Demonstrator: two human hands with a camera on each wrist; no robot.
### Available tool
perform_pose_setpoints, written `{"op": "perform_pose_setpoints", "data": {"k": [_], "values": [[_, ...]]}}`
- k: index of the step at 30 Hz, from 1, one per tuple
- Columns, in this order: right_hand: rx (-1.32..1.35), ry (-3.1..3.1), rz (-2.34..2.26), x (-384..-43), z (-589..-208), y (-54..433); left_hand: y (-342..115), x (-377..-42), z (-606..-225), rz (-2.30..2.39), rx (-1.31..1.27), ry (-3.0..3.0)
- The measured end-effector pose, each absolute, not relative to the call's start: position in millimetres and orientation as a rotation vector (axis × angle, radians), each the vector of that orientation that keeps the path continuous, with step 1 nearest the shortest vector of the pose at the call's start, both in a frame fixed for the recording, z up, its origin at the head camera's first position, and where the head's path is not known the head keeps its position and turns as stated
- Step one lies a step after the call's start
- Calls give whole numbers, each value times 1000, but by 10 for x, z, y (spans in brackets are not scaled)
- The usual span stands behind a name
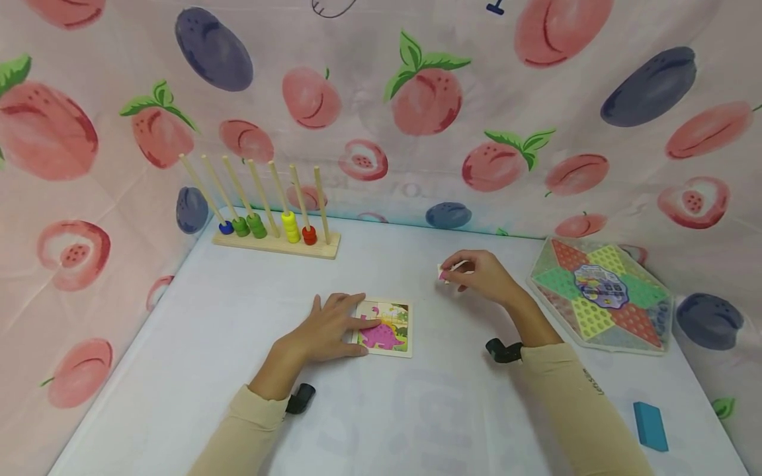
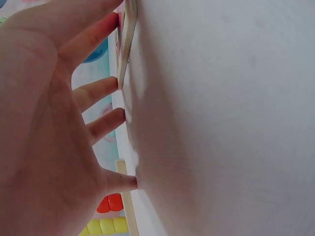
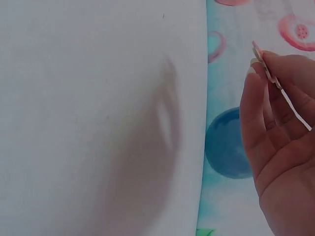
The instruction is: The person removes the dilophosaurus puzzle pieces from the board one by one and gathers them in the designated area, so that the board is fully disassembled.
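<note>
A square wooden jigsaw puzzle (image 1: 387, 338) with a pink dinosaur lies flat near the middle of the table. My left hand (image 1: 324, 330) rests at its left side with the fingers spread, the index finger across the picture. Seen edge-on in the left wrist view, the puzzle's wooden frame (image 2: 127, 44) is touched by some of the fingertips. To the right and farther back, my right hand (image 1: 485, 276) pinches a small puzzle piece (image 1: 442, 274) between thumb and fingers, above the table. In the right wrist view the thin piece (image 3: 267, 70) shows its edge.
A wooden bead abacus (image 1: 276, 246) with upright rods stands at the back left. A hexagonal Chinese checkers board (image 1: 601, 291) lies at the right, beyond my right forearm. A blue block (image 1: 651, 426) sits near the right edge. Fruit-print cloth (image 1: 381, 79) hangs behind the table.
</note>
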State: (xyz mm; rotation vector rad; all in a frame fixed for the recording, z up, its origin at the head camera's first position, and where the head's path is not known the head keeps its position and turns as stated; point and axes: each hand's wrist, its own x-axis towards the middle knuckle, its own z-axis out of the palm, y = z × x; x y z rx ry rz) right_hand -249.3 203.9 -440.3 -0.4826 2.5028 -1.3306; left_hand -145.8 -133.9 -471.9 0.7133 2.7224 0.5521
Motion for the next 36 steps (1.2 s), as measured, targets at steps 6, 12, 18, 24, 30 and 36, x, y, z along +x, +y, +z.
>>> {"op": "perform_pose_setpoints", "data": {"k": [6,12,18,24,30,36], "values": [[-445,2516,-1324,-2493,-4463,2055,-1339,-1456,-4717,562,702,2720],[-362,2563,-1258,-2501,-4559,2086,-1333,-1456,-4728,570,700,2720],[-294,2590,-1125,-2526,-4689,2081,-1332,-1460,-4721,575,709,2717],[-278,2664,-1036,-2514,-4747,2054,-1326,-1461,-4717,565,697,2721],[-297,2719,-961,-2500,-4756,2034,-1326,-1460,-4707,564,694,2719],[-339,2784,-891,-2488,-4765,2020,-1324,-1457,-4713,568,695,2720]]}}
